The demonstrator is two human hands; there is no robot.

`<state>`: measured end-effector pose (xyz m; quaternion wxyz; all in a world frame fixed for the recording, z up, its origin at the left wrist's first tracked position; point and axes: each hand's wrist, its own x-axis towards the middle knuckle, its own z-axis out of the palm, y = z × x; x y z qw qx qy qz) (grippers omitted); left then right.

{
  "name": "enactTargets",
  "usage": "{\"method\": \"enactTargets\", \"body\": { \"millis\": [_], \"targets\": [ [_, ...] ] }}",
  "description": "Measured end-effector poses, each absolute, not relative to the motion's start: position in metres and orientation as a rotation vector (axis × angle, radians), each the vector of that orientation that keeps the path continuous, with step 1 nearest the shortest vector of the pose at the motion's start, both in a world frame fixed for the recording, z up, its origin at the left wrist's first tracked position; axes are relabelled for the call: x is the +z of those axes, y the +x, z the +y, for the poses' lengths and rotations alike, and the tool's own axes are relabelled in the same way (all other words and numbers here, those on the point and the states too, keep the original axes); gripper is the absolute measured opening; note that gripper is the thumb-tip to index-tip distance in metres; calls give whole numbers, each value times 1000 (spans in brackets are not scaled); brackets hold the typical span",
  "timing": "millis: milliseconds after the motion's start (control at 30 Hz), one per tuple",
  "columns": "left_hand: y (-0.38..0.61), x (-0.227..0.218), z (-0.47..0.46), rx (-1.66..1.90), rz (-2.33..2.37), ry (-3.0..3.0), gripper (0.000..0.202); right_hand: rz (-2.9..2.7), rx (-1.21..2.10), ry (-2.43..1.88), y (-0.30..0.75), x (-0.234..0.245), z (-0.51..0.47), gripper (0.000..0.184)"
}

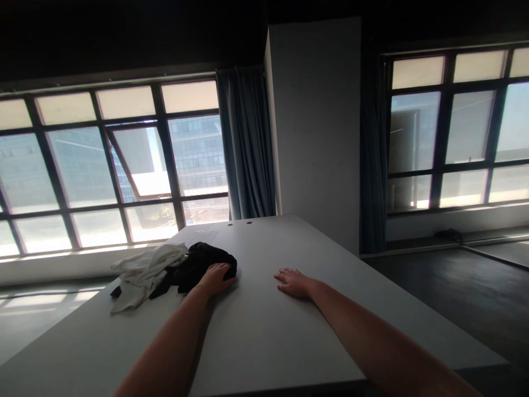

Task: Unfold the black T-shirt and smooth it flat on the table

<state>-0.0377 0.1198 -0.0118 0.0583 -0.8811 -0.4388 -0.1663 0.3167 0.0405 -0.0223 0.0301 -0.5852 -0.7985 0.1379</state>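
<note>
Glass windows (78,165) in a dark grid of frames span the far wall, one pane tilted out of line. Before them stretches the long white surface (256,331), smooth, flat and straight-edged, with a faint sheen. A pale, square-cornered pillar (318,132) stands beyond its far end, and beside that hangs a blue-grey curtain (246,143) in deep vertical folds.

The cloth heap lies on the left half of the surface. Handling looks barely begun: both pieces are bunched together, neither spread out nor folded, so all the separating and straightening appears left. The white cloth (146,273) is thin-looking and creased, with soft ridges and a loose corner trailing toward the near side. The black cloth (198,262) lies against its right side, matt and rounded into a lump; dark bits also show around the white one, though whether they belong to the same piece I cannot tell.

The left hand (217,277) rests on the black cloth's near right edge; whether it grips is unclear. The right hand (294,283) lies palm down on the surface, fingers extended, holding nothing. Smallest are two dark round spots (249,223) near the far edge.
</note>
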Motion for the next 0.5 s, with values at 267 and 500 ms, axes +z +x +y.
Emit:
{"method": "enactTargets", "body": {
  "millis": [267,500],
  "targets": [
    [-74,-21,144,-830,-1927,-2069,51,-2473,426,-1806,316,-20,39,75],
    [-77,-28,151,-575,-2190,-2178,57,-2467,433,-1799,315,-20,38,76]
  ]
}}
